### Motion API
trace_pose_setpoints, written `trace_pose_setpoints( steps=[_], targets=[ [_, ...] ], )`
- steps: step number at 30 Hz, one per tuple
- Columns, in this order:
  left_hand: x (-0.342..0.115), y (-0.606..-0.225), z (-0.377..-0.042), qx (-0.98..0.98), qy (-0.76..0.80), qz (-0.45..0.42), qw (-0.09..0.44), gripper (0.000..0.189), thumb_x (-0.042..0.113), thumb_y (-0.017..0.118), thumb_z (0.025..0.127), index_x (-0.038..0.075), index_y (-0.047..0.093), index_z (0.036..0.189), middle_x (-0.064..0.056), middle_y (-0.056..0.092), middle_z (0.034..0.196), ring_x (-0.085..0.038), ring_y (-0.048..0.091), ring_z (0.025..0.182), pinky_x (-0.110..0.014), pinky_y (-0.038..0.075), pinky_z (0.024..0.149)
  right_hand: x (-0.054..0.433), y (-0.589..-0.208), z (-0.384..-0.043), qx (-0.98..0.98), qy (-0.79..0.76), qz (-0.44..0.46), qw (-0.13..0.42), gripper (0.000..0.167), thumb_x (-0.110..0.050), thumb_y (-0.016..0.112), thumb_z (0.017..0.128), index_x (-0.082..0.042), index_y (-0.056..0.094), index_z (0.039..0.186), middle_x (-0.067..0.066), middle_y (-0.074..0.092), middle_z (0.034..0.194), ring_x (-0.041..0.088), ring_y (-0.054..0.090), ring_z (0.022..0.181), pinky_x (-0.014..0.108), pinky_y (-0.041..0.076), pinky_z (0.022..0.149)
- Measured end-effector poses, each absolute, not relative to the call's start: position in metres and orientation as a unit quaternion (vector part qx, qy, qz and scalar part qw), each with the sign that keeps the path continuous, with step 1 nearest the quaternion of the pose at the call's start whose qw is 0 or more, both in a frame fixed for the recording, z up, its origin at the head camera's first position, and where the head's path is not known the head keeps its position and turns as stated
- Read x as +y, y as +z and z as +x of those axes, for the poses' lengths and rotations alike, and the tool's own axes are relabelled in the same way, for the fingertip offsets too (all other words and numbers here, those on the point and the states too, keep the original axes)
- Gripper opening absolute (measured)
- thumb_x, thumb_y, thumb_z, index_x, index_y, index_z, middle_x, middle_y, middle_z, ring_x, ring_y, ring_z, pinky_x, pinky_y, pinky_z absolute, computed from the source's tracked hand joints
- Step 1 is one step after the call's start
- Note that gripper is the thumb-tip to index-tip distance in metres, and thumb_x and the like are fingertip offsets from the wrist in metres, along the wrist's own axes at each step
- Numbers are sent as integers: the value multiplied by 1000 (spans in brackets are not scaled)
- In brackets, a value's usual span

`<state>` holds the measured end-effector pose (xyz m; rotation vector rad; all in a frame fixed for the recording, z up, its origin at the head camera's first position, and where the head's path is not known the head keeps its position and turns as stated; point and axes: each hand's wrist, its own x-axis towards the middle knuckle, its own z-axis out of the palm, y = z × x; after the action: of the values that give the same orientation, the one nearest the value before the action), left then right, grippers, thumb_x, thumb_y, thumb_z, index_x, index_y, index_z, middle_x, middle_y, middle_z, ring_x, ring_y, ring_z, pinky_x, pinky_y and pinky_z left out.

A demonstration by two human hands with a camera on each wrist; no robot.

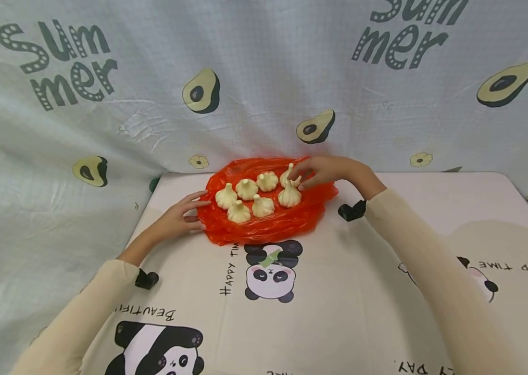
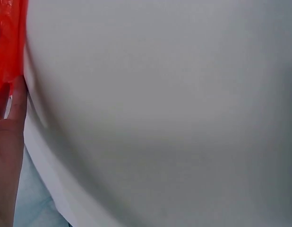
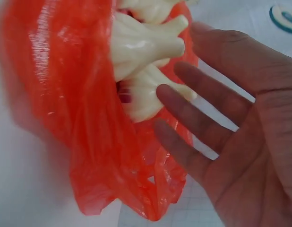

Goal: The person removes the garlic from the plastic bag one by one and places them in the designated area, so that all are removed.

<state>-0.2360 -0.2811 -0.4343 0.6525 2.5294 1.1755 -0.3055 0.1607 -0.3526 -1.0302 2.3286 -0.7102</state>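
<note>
A crumpled red plastic bag (image 1: 283,229) lies spread on the table, with several pale garlic bulbs (image 1: 262,206) sitting on it, stems mostly up. At the bag's left edge, my left hand (image 1: 177,219) rests with fingers spread and fairly straight; the left wrist view shows fingertips against the red plastic (image 2: 8,52). My right hand (image 1: 327,170) reaches over the bag's right side, close to a garlic bulb (image 1: 289,195). In the right wrist view its fingers (image 3: 198,113) are extended and apart beside two bulbs, the fingertips near a garlic stem (image 3: 174,46), with nothing gripped.
The table (image 1: 339,291) has a pale cover printed with pandas and lettering. Behind it hangs a white curtain (image 1: 264,62) with avocado prints, right behind the bag. The table's right part (image 1: 456,200) stretches beyond my right arm.
</note>
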Motion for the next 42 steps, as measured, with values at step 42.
trace_pose_setpoints(
  steps=[42],
  targets=[
    [-277,-430,-228,876,394,237,147,66,6,77,90,1,49,149,-10,19,169,-39,24,152,-50,41,110,132,-364,-318,845,-302,-299,324,36,-22,78,91,-14,73,126,7,67,128,27,61,121,37,56,99]
  ],
)
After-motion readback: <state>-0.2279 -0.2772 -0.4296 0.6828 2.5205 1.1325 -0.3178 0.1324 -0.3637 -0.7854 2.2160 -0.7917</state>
